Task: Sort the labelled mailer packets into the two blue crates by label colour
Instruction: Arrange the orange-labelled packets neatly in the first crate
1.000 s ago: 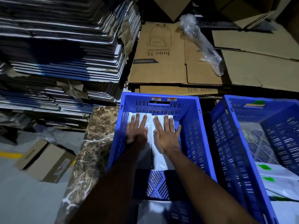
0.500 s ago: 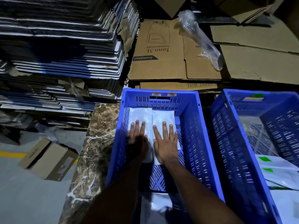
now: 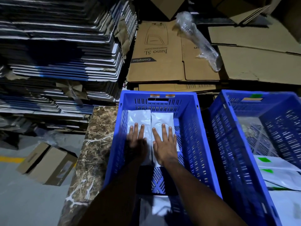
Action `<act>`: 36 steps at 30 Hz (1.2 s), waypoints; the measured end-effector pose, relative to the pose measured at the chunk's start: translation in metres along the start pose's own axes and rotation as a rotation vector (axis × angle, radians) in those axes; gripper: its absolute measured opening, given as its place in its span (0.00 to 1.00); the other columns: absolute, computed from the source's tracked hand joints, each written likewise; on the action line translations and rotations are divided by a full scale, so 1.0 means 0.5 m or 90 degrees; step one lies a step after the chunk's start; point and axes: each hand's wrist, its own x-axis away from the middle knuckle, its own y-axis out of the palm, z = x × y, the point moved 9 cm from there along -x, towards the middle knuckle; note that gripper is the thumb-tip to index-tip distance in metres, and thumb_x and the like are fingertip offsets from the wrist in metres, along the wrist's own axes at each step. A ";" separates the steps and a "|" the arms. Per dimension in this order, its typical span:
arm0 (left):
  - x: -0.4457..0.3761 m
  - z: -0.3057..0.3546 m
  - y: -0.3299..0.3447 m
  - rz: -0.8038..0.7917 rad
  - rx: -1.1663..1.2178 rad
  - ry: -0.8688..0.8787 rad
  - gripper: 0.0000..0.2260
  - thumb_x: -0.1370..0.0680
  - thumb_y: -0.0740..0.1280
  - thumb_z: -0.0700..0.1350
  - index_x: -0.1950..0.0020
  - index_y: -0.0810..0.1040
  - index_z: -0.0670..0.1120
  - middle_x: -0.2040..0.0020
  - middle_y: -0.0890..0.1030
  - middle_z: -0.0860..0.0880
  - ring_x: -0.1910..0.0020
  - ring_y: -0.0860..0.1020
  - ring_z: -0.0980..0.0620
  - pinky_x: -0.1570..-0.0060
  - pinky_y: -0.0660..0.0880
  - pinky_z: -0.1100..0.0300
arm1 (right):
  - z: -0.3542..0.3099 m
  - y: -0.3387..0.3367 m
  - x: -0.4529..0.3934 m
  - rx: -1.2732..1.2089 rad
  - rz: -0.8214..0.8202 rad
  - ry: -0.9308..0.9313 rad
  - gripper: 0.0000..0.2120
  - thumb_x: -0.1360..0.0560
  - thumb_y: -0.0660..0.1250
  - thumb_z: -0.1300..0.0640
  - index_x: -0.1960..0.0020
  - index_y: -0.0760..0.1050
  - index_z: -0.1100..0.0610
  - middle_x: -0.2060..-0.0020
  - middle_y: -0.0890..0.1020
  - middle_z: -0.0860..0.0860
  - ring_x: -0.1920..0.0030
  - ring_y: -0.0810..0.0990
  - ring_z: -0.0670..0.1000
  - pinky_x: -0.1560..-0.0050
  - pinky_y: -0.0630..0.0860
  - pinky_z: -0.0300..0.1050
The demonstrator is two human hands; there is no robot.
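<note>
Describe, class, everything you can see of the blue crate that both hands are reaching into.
The left blue crate looks like moulded plastic, rectangular, with slotted walls, a lattice floor and a handle cut-out at the far end under two small orange stickers. It stands upright on a marble-patterned surface, beside a second crate. Two white mailer packets lie side by side on its floor at the far end; the left hand and right hand press flat on them.

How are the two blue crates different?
The left crate has orange stickers on its far rim; the right crate has a green one. Both hands, left hand and right hand, press packets in the left crate; none reach into the right crate. Both are blue, slotted plastic.
</note>
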 end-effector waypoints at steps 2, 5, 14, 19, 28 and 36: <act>-0.008 -0.005 0.005 -0.046 -0.036 -0.005 0.27 0.23 0.55 0.50 0.23 0.66 0.48 0.23 0.64 0.43 0.24 0.63 0.42 0.30 0.66 0.43 | -0.002 -0.010 0.002 -0.015 -0.016 -0.004 0.28 0.19 0.41 0.42 0.20 0.40 0.40 0.19 0.39 0.50 0.20 0.37 0.59 0.24 0.44 0.67; -0.016 0.006 -0.022 -0.075 -0.087 -0.023 0.28 0.22 0.54 0.52 0.22 0.64 0.47 0.23 0.65 0.42 0.25 0.66 0.40 0.33 0.70 0.42 | -0.009 -0.051 0.019 -0.021 -0.025 -0.035 0.28 0.17 0.42 0.43 0.20 0.35 0.41 0.20 0.35 0.48 0.21 0.34 0.56 0.24 0.39 0.68; 0.025 0.119 -0.166 -0.102 -0.140 0.116 0.28 0.16 0.51 0.53 0.19 0.47 0.46 0.18 0.48 0.46 0.19 0.46 0.46 0.22 0.50 0.47 | -0.003 -0.225 0.120 -0.156 0.172 -0.014 0.21 0.19 0.59 0.51 0.28 0.64 0.54 0.35 0.72 0.57 0.35 0.69 0.60 0.40 0.74 0.58; 0.030 0.114 -0.265 -0.064 -0.202 0.144 0.29 0.17 0.54 0.55 0.19 0.49 0.47 0.18 0.48 0.47 0.19 0.45 0.46 0.23 0.49 0.46 | 0.005 -0.143 0.158 -0.219 -0.069 -0.053 0.09 0.22 0.63 0.52 0.42 0.72 0.50 0.46 0.83 0.55 0.46 0.80 0.57 0.45 0.76 0.49; 0.043 0.033 -0.289 -0.114 -0.135 0.055 0.30 0.16 0.53 0.58 0.18 0.48 0.47 0.18 0.43 0.49 0.20 0.44 0.47 0.22 0.48 0.48 | -0.023 -0.014 0.307 -0.081 -0.524 -0.132 0.21 0.33 0.80 0.56 0.42 0.80 0.57 0.47 0.84 0.55 0.50 0.80 0.51 0.51 0.73 0.40; 0.041 0.026 -0.283 -0.107 -0.121 0.055 0.31 0.16 0.52 0.59 0.18 0.46 0.47 0.18 0.42 0.49 0.20 0.42 0.48 0.22 0.46 0.51 | -0.019 -0.029 0.324 -0.142 -0.510 -0.146 0.12 0.33 0.79 0.61 0.51 0.83 0.56 0.58 0.81 0.49 0.55 0.78 0.46 0.52 0.73 0.39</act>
